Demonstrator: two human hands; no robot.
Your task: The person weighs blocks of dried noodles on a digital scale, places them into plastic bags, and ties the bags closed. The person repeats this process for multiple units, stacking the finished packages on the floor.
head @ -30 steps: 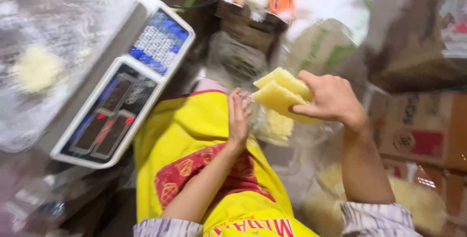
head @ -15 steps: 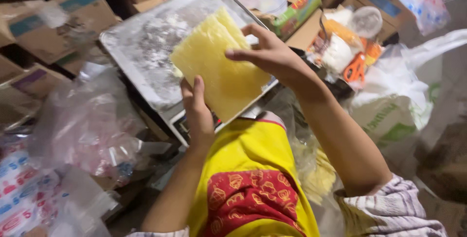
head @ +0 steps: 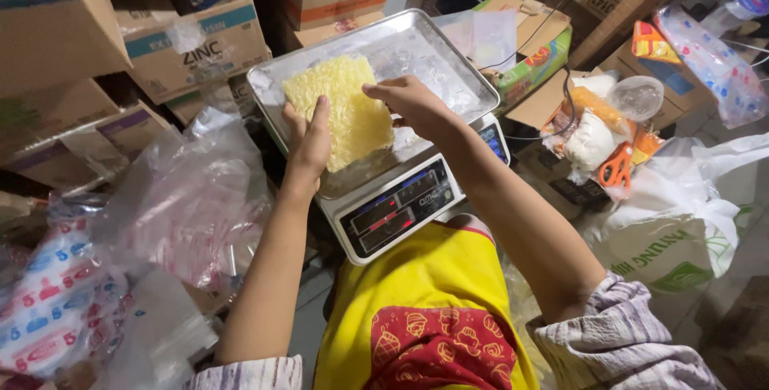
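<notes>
Noodle slab, pale yellow and crinkly, sits on the steel weighing tray, over toward the tray's left and near edges, with both hands on it. Cardboard boxes stack up along the far side, tall and brown, filling the whole background. White plastic sack slumps at the right, with a red-and-blue printed bag low on the left and crumpled clear plastic bags just beside the scale. Yellow apron with a red patterned patch fills the bottom of the view. Up top, the tray is shiny, square and lined with wrinkled clear film, and it rides on a white digital scale, whose dark display panel faces the person. The slab lies partly flat and looks tipped up along its near edge; whether that edge touches the tray I cannot tell. Left hand presses against the slab's near left corner, fingers straight and spread open, a flat support and no closed grip. Right hand comes over from the right, fingers curled and pinching the slab's right edge. Smaller stuff at the far right: a white bundle, a clear round lid, and orange-handled scissors just beside the sack.
</notes>
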